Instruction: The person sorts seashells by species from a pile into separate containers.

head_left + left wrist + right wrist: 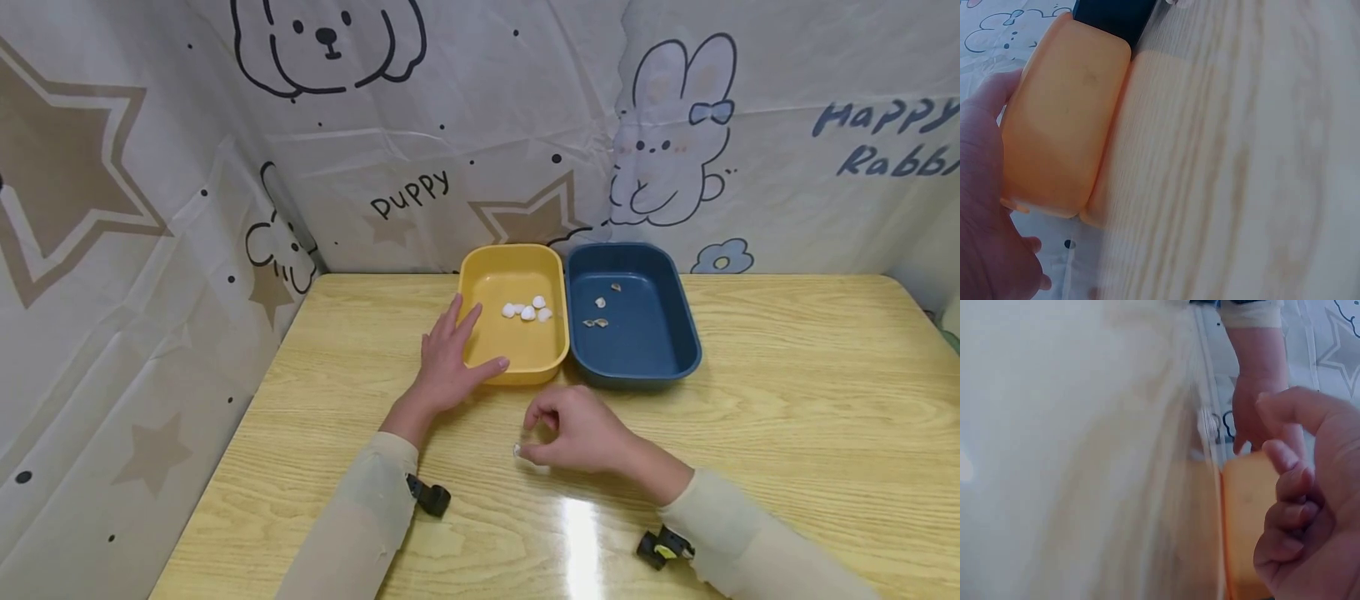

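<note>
My left hand (447, 358) rests against the left side and near-left corner of a yellow tray (513, 377), fingers spread along its rim. Several small white shells (528, 313) lie inside that tray. My right hand (581, 431) is low over the table in front of the trays, thumb and index finger parted and the other fingers curled. Just past its thumb tip sits a small whitish shell (517, 450) on the table; in the right wrist view this shell (1209, 425) lies beyond the fingertips. Beside the yellow tray stands a blue tray (637, 375) with several brownish shells (600, 303).
Both trays stand side by side at the back of the wooden table (787, 400), close to a printed cloth (480, 108) hanging behind. More cloth hangs along the left edge. A bright light reflection shows on the tabletop near the front.
</note>
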`<action>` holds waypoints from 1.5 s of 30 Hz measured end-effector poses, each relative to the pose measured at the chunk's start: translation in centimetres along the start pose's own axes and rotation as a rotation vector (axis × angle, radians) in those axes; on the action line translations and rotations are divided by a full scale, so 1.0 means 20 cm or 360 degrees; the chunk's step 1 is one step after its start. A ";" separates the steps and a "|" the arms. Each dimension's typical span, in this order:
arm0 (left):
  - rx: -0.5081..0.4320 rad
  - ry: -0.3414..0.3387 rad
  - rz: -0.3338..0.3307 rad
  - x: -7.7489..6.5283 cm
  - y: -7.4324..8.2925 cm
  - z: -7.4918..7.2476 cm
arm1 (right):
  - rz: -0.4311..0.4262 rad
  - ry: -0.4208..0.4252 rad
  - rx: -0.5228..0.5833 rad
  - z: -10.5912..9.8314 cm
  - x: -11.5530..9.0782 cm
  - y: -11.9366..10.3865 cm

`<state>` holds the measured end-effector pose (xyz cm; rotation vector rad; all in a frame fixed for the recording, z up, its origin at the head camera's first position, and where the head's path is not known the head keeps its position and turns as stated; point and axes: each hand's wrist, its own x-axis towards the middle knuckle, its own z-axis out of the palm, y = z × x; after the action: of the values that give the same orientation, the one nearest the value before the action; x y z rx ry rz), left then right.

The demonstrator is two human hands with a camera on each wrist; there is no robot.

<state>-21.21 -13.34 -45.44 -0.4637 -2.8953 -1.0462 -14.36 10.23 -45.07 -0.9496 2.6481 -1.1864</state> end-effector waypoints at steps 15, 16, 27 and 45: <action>0.0036 -0.0011 -0.0028 0.00 0.01 -0.01 | 0.0186 0.0003 -0.0184 0.10 0.00 0.01; 0.0039 -0.0012 -0.0029 0.00 0.01 -0.01 | 0.0186 0.0002 -0.0199 0.10 0.00 0.01; 0.0026 -0.0011 -0.0018 0.00 0.00 0.00 | 0.0176 0.0005 -0.0273 0.11 0.00 -0.01; 0.0012 -0.0005 -0.0010 0.01 -0.01 0.01 | 0.0137 -0.0034 -0.0139 0.12 0.00 0.01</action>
<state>-21.39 -13.40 -45.74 -0.4572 -2.9043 -1.0359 -13.76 8.80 -46.84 -0.8459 2.7138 -1.0449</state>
